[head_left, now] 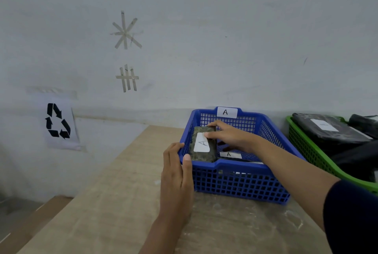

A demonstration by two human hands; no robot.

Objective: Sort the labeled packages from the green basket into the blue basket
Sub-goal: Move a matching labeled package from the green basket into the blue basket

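The left hand gripped the blue basket rim. The right hand pinched a packet (labelled A) that looked light and stiff, best held by its edges.

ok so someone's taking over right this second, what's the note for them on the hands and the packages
Left hand: grips the near left corner of the blue basket, steadying it.
Right hand: holds the mottled package labelled A inside the blue basket, at its left side, not yet released.
Done: another A-labelled package already lies in the blue basket.
Left: the green basket on the right has several black packages; one shows a white label I can't read. Check each label before moving.
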